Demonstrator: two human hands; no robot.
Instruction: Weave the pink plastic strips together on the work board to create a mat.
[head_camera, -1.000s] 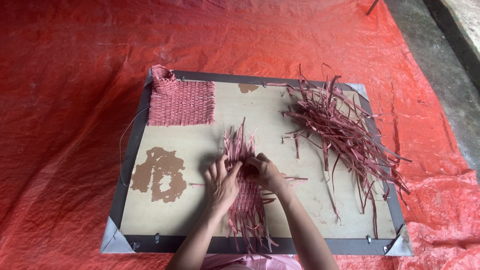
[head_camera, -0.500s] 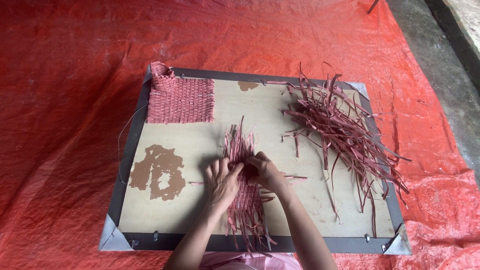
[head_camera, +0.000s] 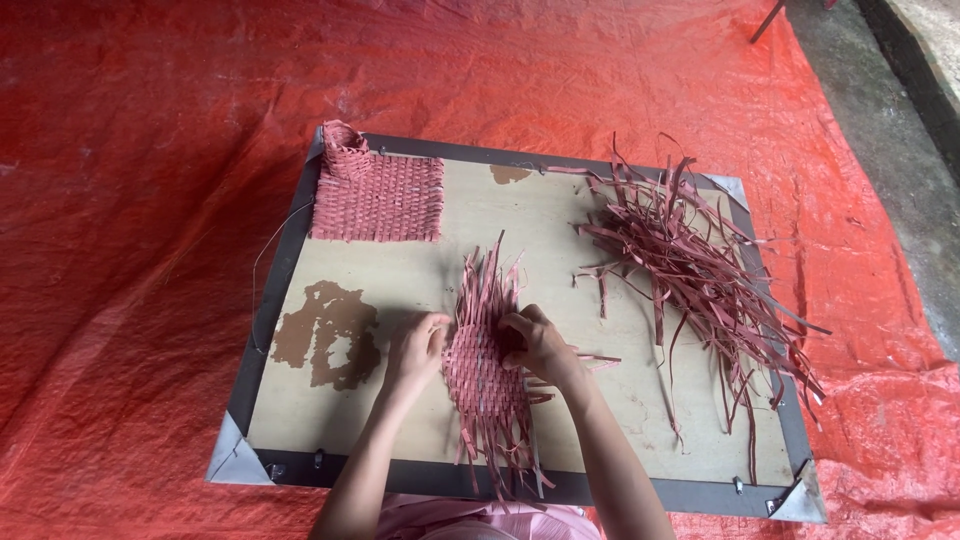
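Head view: my left hand and right hand pinch the half-woven pink mat near the board's front edge, barely moved from a second ago. Weaving continues; finished mat lies at the far-left corner, loose strips along the right edge.

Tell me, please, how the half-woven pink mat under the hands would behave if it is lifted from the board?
The half-woven mat is probably floppy: its thin flat strips already splay loosely at both ends. It looks light, like the loose strip pile. The unwoven ends may slip out, since only the middle is interlaced where the left hand and right hand press it.
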